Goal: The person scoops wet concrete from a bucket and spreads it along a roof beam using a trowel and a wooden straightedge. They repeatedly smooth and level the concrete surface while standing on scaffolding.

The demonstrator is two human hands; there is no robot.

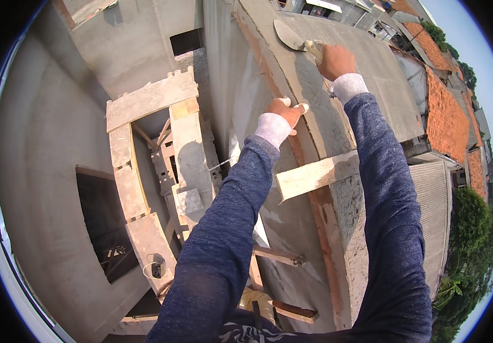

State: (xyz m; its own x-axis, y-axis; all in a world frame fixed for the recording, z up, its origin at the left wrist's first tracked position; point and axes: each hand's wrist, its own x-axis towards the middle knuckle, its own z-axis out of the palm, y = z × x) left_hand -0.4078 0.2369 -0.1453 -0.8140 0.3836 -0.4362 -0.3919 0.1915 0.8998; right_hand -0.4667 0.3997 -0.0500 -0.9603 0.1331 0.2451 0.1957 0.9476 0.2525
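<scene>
My right hand [337, 62] is closed round the handle of a trowel [288, 35], whose rounded metal blade points left over the far part of the wall top. Grey mortar [315, 94] covers the wall top beneath and nearer than the blade. My left hand [283, 111] is at the wall's left edge, its white-covered fingers apart and touching the edge beside the mortar. A wooden strip [322, 220] runs along that edge. Nearer to me, a short pale board [312, 176] lies crosswise over the wall top.
Down to the left stands a scaffold with plank platforms [152, 100] and a small bucket [156, 267]. A plastered wall with a dark opening [100, 223] is beyond it. Wooden braces [278, 255] jut out below my arms. Right of the wall are corrugated roofs [372, 74], orange tiles [446, 120] and trees.
</scene>
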